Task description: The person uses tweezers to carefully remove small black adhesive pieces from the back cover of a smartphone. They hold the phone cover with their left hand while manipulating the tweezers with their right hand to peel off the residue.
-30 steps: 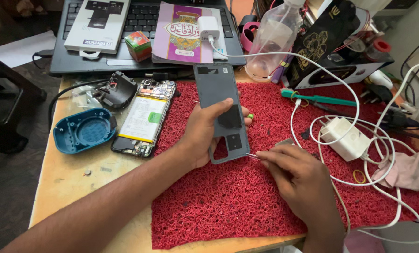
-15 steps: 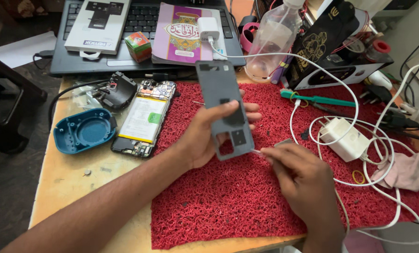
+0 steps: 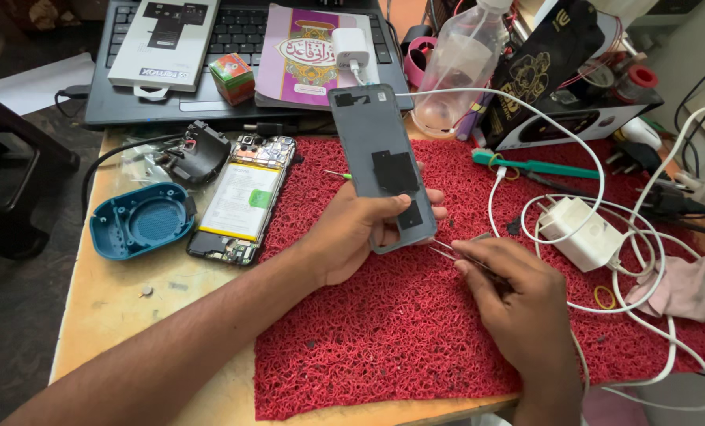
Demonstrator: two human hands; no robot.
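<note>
Since half a second ago we've tipped the grey back cover (image 3: pixel 380 162) up a bit more, off the red mat (image 3: pixel 415 347). Nearest us, our right hand (image 3: pixel 518 308) pinches tweezers (image 3: pixel 455 254) at its lower corner; our left hand (image 3: pixel 360 229) grips the cover from underneath. Farther left lies the opened phone (image 3: pixel 242 197), then the laptop (image 3: pixel 234 47).

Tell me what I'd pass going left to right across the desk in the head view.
Blue round cover → opened phone → left hand holding a grey back cover → right hand with tweezers → white charger → pink cloth.
</note>
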